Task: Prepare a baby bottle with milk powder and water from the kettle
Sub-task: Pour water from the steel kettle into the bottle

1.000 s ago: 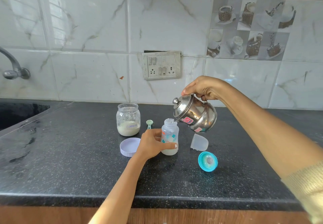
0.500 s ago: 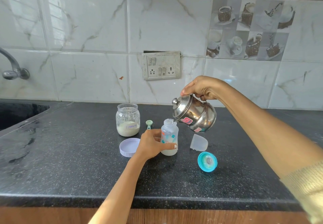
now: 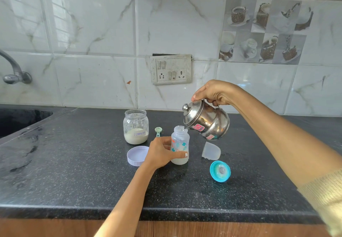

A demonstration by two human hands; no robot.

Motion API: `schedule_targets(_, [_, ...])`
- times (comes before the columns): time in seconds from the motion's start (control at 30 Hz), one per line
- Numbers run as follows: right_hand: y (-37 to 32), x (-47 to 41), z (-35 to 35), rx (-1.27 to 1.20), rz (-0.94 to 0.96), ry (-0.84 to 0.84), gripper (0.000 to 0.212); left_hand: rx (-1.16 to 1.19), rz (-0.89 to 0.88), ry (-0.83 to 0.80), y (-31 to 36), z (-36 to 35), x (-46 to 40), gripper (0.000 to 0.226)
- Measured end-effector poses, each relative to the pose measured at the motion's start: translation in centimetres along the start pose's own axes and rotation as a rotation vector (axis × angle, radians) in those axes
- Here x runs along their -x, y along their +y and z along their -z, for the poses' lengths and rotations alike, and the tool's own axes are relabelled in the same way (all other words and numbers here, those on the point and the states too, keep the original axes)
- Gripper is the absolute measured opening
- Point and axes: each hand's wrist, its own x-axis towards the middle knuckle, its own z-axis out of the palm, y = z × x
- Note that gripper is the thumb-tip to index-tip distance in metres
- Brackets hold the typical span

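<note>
A clear baby bottle [image 3: 180, 142] with flower prints stands upright on the black counter [image 3: 74, 172], with whitish liquid in its base. My left hand [image 3: 161, 153] grips it from the left side. My right hand [image 3: 212, 93] holds a small steel kettle [image 3: 207, 122] by its handle, tilted left with its spout over the bottle's open mouth. A thumb rests by the kettle lid. The open glass jar of milk powder [image 3: 136, 126] stands behind, a green scoop [image 3: 158, 130] beside it.
The jar's lilac lid [image 3: 137, 155] lies left of the bottle. A clear bottle cap [image 3: 211, 150] and the teal teat ring [image 3: 220, 171] lie to the right. A sink [image 3: 20, 120] and tap [image 3: 14, 73] are far left; a socket panel [image 3: 171, 69] is on the wall.
Almost nothing has changed: both hands keep their holds and the kettle stays tilted over the bottle's mouth.
</note>
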Motion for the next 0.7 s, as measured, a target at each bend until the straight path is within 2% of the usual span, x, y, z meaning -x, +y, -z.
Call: schedule_targets(0.7, [-0.84, 0.77, -0.18, 0.010, 0.010, 0.000, 0.018, 0.000, 0.004, -0.003, 0.17, 0.02, 0.07, 0.053])
